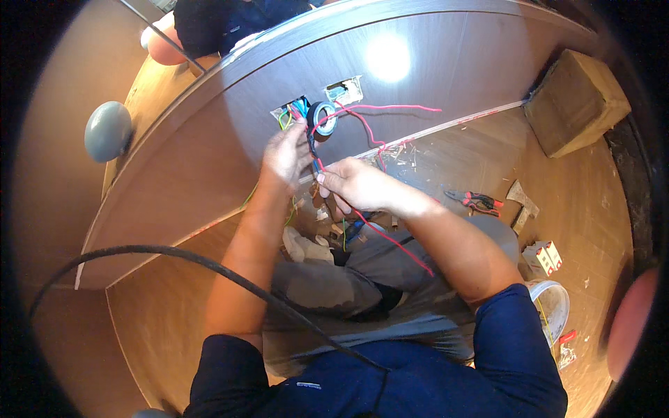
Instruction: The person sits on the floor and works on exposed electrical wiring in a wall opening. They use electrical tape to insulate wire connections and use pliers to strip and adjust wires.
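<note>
Several electrical wires [300,106], blue, red and yellow-green, come out of the left cutout in the wall panel. My left hand [281,155] pinches this bundle close to the opening. Lower down, my right hand [359,182] has its thumb and fingers closed on the dark, partly red length of the bundle. A red wire [397,242] trails out below my right hand toward my lap. Beside the bundle hangs a roll of black tape [323,121], close to my left fingertips. Another red wire [397,107] reaches right from near the second cutout [345,91].
On the floor to the right lie red-handled pliers [475,202], a hatchet [523,205], a small white box [542,258] and a white bucket [552,306]. A large brown box [575,103] stands by the wall. Scraps [408,157] litter the panel's foot. A black cable [188,254] crosses the left.
</note>
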Motion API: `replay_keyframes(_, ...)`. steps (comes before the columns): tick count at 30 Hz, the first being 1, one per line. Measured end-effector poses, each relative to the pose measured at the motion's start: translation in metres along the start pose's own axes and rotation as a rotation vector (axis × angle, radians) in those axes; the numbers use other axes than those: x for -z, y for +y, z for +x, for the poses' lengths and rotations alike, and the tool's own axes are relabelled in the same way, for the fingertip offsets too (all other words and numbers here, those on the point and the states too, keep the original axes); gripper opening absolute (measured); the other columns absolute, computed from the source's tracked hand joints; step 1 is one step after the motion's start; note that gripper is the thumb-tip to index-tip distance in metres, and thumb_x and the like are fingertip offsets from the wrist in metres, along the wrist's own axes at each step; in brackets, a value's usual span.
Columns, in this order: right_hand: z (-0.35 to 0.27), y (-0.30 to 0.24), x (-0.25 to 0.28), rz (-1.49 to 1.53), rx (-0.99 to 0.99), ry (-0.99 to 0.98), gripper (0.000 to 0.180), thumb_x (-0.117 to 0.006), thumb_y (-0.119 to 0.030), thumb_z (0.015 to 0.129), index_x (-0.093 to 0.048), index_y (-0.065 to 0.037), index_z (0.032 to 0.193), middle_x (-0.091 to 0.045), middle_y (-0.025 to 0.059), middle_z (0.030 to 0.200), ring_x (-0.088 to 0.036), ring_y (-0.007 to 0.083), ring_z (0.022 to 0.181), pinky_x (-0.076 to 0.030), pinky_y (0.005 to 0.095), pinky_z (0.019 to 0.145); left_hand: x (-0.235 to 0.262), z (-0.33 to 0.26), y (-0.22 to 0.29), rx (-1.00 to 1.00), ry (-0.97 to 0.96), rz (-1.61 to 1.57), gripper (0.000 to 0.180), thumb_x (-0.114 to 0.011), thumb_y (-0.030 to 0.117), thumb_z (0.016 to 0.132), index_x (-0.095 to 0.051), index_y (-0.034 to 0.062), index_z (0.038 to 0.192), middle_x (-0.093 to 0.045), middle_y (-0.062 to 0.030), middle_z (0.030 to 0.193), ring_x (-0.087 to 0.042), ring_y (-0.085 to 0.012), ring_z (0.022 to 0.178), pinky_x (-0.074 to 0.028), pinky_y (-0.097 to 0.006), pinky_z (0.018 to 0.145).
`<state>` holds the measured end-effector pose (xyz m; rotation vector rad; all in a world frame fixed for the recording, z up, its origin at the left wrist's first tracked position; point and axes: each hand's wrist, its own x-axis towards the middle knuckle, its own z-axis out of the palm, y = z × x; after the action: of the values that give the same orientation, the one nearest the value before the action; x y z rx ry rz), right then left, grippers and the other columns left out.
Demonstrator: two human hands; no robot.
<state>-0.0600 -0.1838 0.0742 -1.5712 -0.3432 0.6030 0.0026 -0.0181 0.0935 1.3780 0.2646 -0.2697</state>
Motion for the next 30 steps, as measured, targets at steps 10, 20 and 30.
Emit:
replay_keyframes(10, -0.002, -0.008, 0.007, 0.175, 0.028, -0.006, 0.035, -0.046, -0.023, 0.105, -0.061, 0.003, 0.088, -0.053, 0.0069, 0.053, -0.061, 0.0210, 0.049, -0.053, 0.0351, 0.053, -0.009, 0.017, -0.023, 0.067, -0.103, -0.044, 0.043, -0.055, 0.040, 0.102, -0.058, 0.0010, 0.119, -0.061, -0.0167, 0.116, -0.068, -0.0323, 0.099, -0.060, -0.042, 0.081)
replay_keyframes(20, -0.004, 0.001, 0.017, 0.060, -0.001, -0.070, 0.038, -0.046, -0.027, 0.106, -0.062, 0.001, 0.086, -0.054, 0.0063, 0.054, -0.064, 0.0196, 0.052, -0.050, 0.0344, 0.053, 0.054, 0.017, -0.034, -0.062, -0.195, 0.280, 0.034, -0.054, 0.033, 0.105, -0.059, 0.0003, 0.114, -0.064, -0.0110, 0.108, -0.069, -0.0238, 0.096, -0.058, -0.038, 0.089)
replay_keyframes(30, -0.001, 0.006, 0.009, -0.063, -0.015, -0.028, 0.037, -0.046, -0.026, 0.106, -0.063, 0.002, 0.088, -0.060, 0.0078, 0.059, -0.062, 0.0176, 0.052, -0.048, 0.0345, 0.052, 0.030, -0.034, 0.006, -0.764, -0.120, 0.829, 0.038, -0.057, 0.035, 0.102, -0.068, 0.0011, 0.114, -0.067, -0.0057, 0.099, -0.065, -0.0160, 0.089, -0.051, -0.032, 0.077)
